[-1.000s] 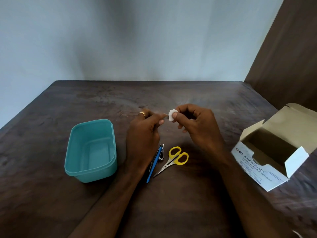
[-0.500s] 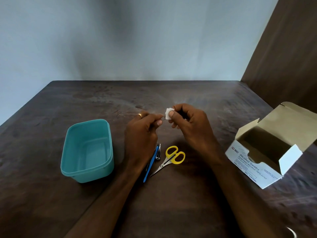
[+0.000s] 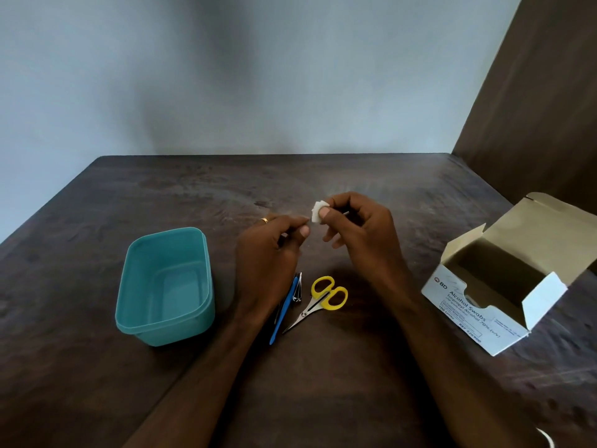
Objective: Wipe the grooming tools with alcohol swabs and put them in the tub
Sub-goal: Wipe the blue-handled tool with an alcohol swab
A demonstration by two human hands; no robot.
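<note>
A dark wooden table (image 3: 355,399) under a pale wall fills the frame, with the empty teal tub (image 3: 164,286) at centre left and the open swab box (image 3: 504,286) at right. Mid-frame, the right hand (image 3: 358,234) pinches a white swab (image 3: 316,212); the left hand (image 3: 268,253) is curled with fingertips together, but what it holds I cannot tell. The 3 tools, yellow scissors (image 3: 323,299), nail clipper (image 3: 298,287) and blue stick (image 3: 284,310), lie just below both hands, long axes running lower left to upper right, nearest the left wrist.

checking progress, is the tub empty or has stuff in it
Empty: the tub shows only its bare teal floor; the scissors lie on the table beside it.
</note>
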